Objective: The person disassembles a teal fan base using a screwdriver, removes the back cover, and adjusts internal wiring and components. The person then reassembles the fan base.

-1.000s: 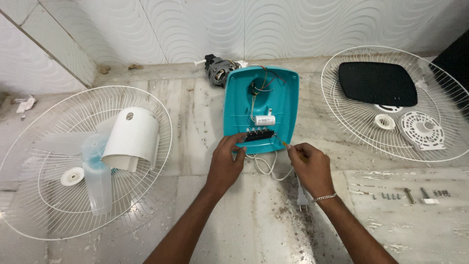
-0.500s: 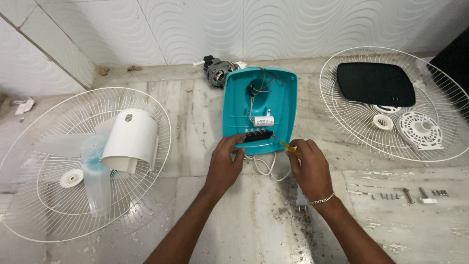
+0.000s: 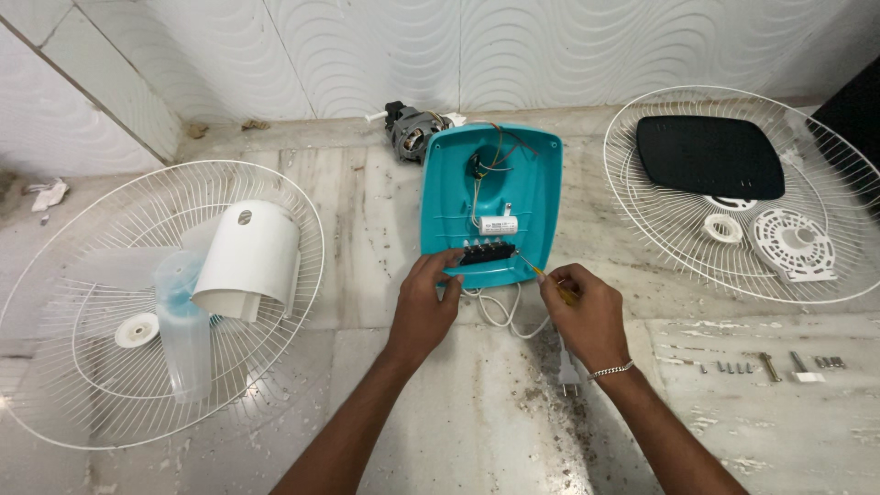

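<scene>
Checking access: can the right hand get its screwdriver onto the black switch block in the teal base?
Probably yes. The right hand holds a screwdriver whose tip is at the switch block's right end. The left hand grips the teal base's near edge, leaving that end uncovered.

Glossy teal plastic housing (image 3: pixel 490 197), white wire grille (image 3: pixel 147 302), rough stained stone floor (image 3: pixel 458 412).

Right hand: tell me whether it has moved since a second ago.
Barely: the right hand stays just below the teal panel's lower right corner, screwdriver at the black switch block.
</scene>
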